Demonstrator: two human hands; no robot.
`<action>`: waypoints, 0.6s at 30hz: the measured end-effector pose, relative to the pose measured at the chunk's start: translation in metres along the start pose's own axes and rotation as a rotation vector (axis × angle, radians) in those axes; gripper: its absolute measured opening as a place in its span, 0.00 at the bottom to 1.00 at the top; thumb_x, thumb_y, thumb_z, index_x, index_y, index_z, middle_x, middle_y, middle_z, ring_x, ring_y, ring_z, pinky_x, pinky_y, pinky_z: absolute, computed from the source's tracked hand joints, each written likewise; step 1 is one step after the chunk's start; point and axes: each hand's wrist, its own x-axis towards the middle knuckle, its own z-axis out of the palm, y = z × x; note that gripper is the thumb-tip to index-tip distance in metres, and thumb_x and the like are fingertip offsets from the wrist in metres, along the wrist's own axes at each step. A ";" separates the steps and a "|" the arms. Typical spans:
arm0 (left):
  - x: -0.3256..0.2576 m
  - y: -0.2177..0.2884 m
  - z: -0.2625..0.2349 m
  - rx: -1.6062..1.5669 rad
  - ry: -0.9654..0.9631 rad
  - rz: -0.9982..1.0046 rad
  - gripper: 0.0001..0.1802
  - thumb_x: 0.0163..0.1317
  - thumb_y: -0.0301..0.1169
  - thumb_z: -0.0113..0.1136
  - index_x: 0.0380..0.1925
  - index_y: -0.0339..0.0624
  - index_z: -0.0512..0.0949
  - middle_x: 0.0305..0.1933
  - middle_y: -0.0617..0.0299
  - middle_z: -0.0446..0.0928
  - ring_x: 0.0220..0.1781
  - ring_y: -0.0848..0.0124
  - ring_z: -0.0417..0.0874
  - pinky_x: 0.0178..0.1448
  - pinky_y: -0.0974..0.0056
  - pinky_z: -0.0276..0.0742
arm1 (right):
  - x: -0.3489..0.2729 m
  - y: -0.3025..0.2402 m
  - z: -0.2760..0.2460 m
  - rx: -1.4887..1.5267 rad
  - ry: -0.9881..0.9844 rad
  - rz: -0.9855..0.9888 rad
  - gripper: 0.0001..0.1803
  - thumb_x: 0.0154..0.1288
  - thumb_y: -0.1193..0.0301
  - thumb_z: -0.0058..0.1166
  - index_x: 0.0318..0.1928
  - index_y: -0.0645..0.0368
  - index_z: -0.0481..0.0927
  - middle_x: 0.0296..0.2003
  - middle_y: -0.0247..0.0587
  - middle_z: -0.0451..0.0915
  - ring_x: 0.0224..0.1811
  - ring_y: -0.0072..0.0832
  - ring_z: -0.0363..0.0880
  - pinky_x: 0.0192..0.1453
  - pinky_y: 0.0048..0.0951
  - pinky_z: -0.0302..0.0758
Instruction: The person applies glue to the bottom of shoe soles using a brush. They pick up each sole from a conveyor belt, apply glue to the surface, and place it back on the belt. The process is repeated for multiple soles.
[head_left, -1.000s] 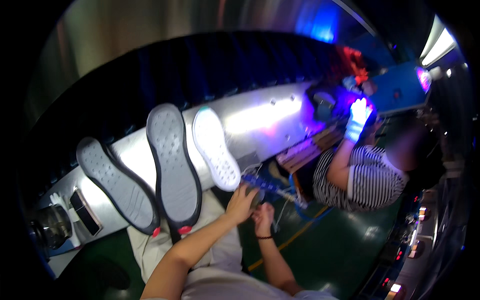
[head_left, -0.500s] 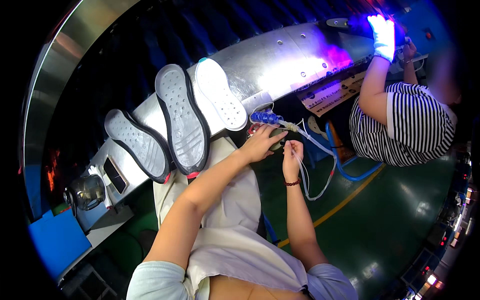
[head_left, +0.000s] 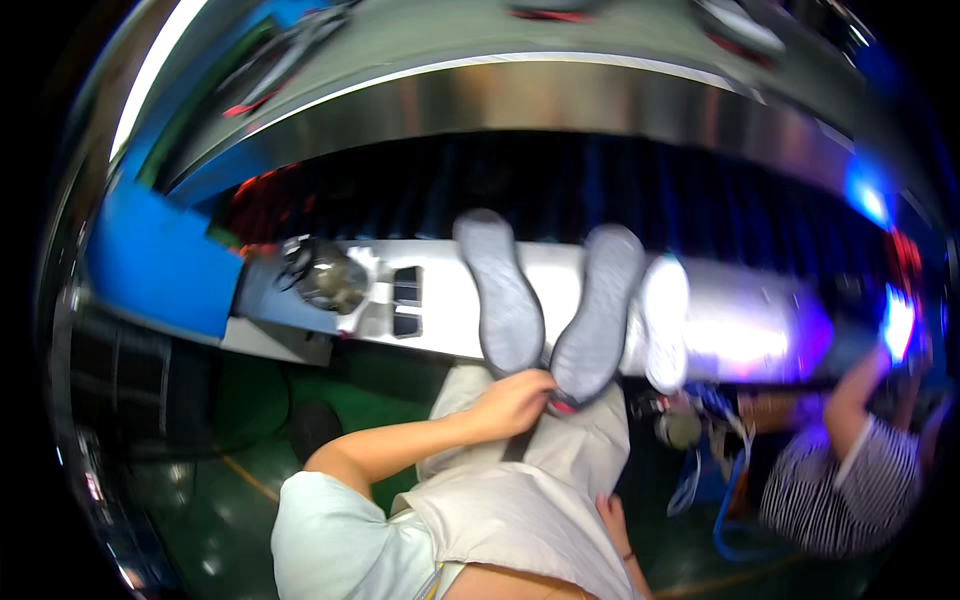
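My left hand (head_left: 515, 403) is closed at the near ends of two grey shoe soles, its fingertips between them. What it pinches, if anything, is hidden; a dark strip (head_left: 518, 446) shows just below it over my lap. The left grey sole (head_left: 502, 295) and the right grey sole (head_left: 598, 310) both have dark rims and overhang the bench's near edge. To their right lies a white insole (head_left: 664, 322). My right hand (head_left: 612, 518) hangs low beside my right thigh, away from the soles; it is blurred and its fingers are partly hidden.
A metal bench (head_left: 440, 330) carries a dark phone (head_left: 407, 300) and a clear rounded container (head_left: 335, 283). Beyond a dark curtain runs a conveyor (head_left: 480, 85) with shoes. Blue tubing and cords (head_left: 725, 415) hang at the right, near a person in stripes (head_left: 845, 480).
My view has swung left. My left hand has moved from the blue tubing to the soles' near ends. My right hand has dropped from the cords to beside my thigh.
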 end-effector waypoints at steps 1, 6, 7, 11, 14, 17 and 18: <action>-0.035 -0.015 -0.022 -0.002 0.057 -0.202 0.12 0.49 0.22 0.47 0.36 0.39 0.70 0.38 0.54 0.70 0.39 0.59 0.73 0.42 0.64 0.69 | 0.001 -0.009 0.011 -0.028 -0.047 0.002 0.14 0.56 0.65 0.47 0.38 0.62 0.65 0.28 0.37 0.69 0.29 0.23 0.66 0.32 0.22 0.65; -0.125 -0.041 -0.079 -0.256 0.054 -0.535 0.09 0.50 0.24 0.51 0.33 0.38 0.73 0.34 0.57 0.71 0.35 0.67 0.74 0.40 0.68 0.69 | 0.036 -0.061 0.106 -0.157 -0.379 -0.035 0.15 0.55 0.65 0.47 0.38 0.63 0.66 0.29 0.39 0.69 0.30 0.26 0.67 0.33 0.24 0.65; -0.137 -0.037 -0.078 -0.366 0.024 -0.467 0.10 0.50 0.25 0.52 0.34 0.38 0.73 0.35 0.57 0.71 0.36 0.70 0.74 0.41 0.70 0.69 | 0.033 -0.074 0.135 -0.233 -0.498 -0.042 0.15 0.55 0.65 0.46 0.37 0.63 0.66 0.29 0.40 0.69 0.31 0.26 0.67 0.33 0.24 0.65; -0.066 -0.046 -0.056 -0.698 -0.414 -0.244 0.12 0.52 0.30 0.52 0.38 0.41 0.73 0.41 0.59 0.69 0.41 0.71 0.72 0.43 0.70 0.68 | 0.028 -0.115 0.211 -0.400 -0.811 -0.064 0.15 0.55 0.64 0.46 0.37 0.63 0.66 0.29 0.41 0.70 0.32 0.28 0.68 0.34 0.25 0.65; -0.022 -0.047 -0.068 -0.561 -0.725 -0.287 0.13 0.53 0.32 0.50 0.39 0.43 0.72 0.43 0.60 0.69 0.44 0.69 0.71 0.44 0.68 0.68 | 0.023 -0.146 0.256 -0.509 -1.050 -0.067 0.15 0.55 0.64 0.46 0.37 0.63 0.66 0.30 0.42 0.70 0.32 0.30 0.68 0.35 0.26 0.65; -0.009 -0.040 -0.086 -0.500 -0.746 -0.299 0.13 0.53 0.32 0.49 0.39 0.43 0.72 0.43 0.60 0.69 0.44 0.69 0.71 0.44 0.67 0.68 | 0.008 -0.173 0.299 -0.626 -1.275 -0.070 0.16 0.54 0.64 0.46 0.37 0.63 0.66 0.30 0.44 0.70 0.33 0.31 0.68 0.36 0.27 0.65; -0.005 -0.039 -0.094 -0.482 -0.730 -0.303 0.13 0.54 0.32 0.49 0.39 0.43 0.72 0.43 0.60 0.69 0.44 0.68 0.71 0.44 0.67 0.68 | 0.002 -0.182 0.311 -0.661 -1.338 -0.082 0.16 0.54 0.64 0.46 0.37 0.63 0.66 0.30 0.44 0.70 0.33 0.31 0.69 0.36 0.28 0.65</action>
